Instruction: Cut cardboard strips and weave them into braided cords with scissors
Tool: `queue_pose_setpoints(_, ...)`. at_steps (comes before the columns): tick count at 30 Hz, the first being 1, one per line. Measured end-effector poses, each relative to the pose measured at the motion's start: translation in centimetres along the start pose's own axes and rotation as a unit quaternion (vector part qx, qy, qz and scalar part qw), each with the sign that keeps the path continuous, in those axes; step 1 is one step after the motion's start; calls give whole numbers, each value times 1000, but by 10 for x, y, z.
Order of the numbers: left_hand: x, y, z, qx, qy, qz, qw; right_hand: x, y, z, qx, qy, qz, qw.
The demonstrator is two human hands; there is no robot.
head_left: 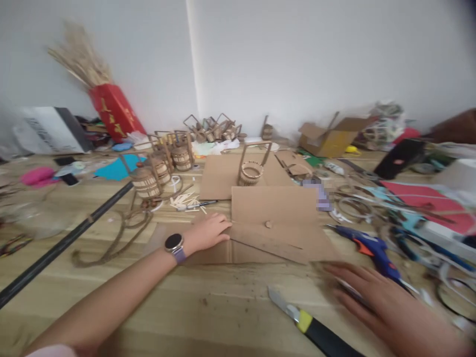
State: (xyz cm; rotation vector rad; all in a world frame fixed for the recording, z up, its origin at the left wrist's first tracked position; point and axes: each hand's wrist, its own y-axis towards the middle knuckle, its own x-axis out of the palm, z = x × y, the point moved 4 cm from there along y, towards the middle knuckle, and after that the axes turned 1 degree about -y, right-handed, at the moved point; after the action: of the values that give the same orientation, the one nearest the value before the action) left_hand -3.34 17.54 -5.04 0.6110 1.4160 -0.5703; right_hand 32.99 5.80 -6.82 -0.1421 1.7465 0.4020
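Much of the right hand point(379, 297) is blurred

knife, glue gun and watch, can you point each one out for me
Knife point(305, 321): head view, on the yellow-green section between blade and black grip.
Glue gun point(378, 250): head view, on its blue body.
Watch point(174, 242): head view, on its dark face.

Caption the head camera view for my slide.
Left hand on cardboard, right hand near glue gun, handled basket behind the raised flap.
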Motion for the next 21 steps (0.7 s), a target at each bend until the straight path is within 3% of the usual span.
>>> queue_pose_setpoints(2,1,0,1,2,10,1,1000,-6,23,-15,-8,23,-77,997)
queue_pose_setpoints(5,1,-4,0,-2,23,2,1000,-12,50,-21,13,16,-89,996)
queue_pose_setpoints(10,1,-6,5,-11,15,-13,1000,-4,67,-24,-8,21,-108,994)
queue_pose_setpoints(13,6,-1,17,-10,-12,-17,1000,-4,75,-12,13,8,-107,994)
queue_pose_setpoints(18,16,18,40,7,-49,-15,999,-6,77,28,134,-41,-92,986)
queue_pose_setpoints(21,16,29,51,20,-57,-9,998,-3,72,31,160,-49,-89,982)
